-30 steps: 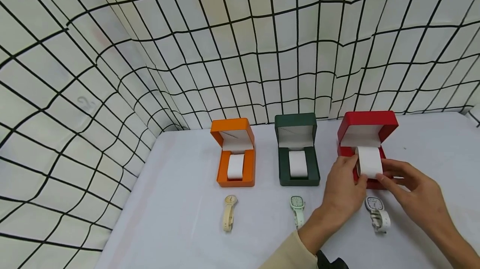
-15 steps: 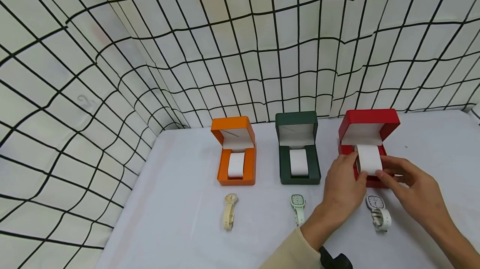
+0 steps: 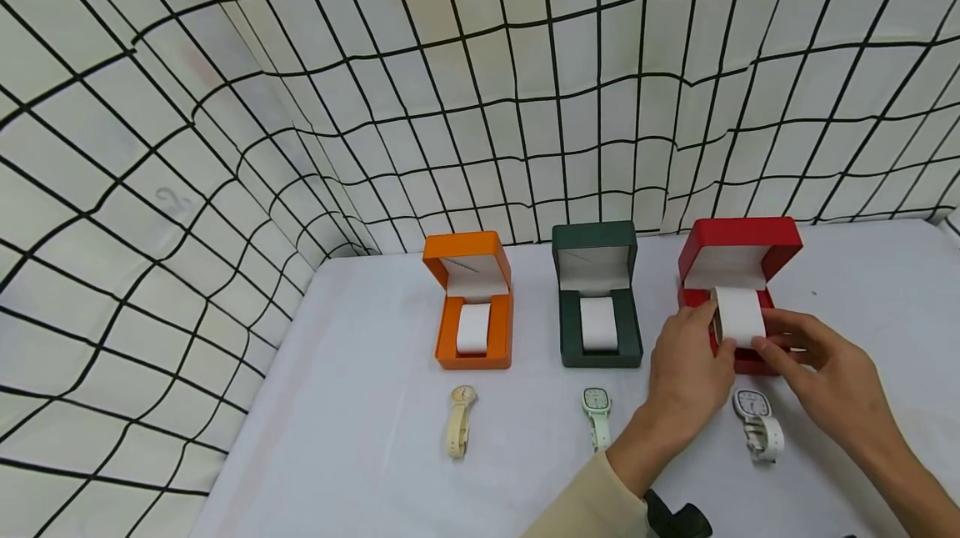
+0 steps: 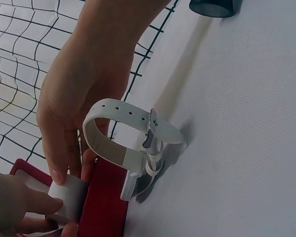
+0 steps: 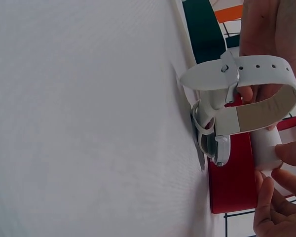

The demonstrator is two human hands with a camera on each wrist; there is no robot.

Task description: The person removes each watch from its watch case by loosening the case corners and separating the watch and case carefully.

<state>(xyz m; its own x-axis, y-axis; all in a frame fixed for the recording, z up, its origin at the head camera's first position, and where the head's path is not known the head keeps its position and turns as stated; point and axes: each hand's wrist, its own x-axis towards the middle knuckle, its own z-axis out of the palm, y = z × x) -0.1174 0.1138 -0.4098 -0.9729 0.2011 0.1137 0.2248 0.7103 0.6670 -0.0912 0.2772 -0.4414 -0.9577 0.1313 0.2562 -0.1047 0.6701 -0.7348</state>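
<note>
My left hand [image 3: 686, 379] and right hand [image 3: 832, 371] hold a white watch cushion [image 3: 740, 317] from its two sides, thumbs toward the front edge. The cushion is tilted up at the open red watch box [image 3: 741, 238], whose base the hands partly cover. A watch [image 3: 757, 425] with a white strap lies buckled on the cloth between the wrists, in front of that box. In the left wrist view its looped strap [image 4: 116, 111] stands before the right hand [image 4: 84, 94]. The right wrist view shows both thumbs or fingertips touching the cushion [image 5: 264, 150].
An open orange watch box [image 3: 468, 246] and an open green watch box [image 3: 595, 246] stand to the left, each with a white cushion inside. A cream watch [image 3: 460, 421] and a pale green watch [image 3: 596, 417] lie before them. Black-lined white walls [image 3: 555, 104] surround the white tabletop [image 3: 360, 404].
Both hands keep their hold on the cushion, which stays at the red box. The whole head view has shifted very slightly.
</note>
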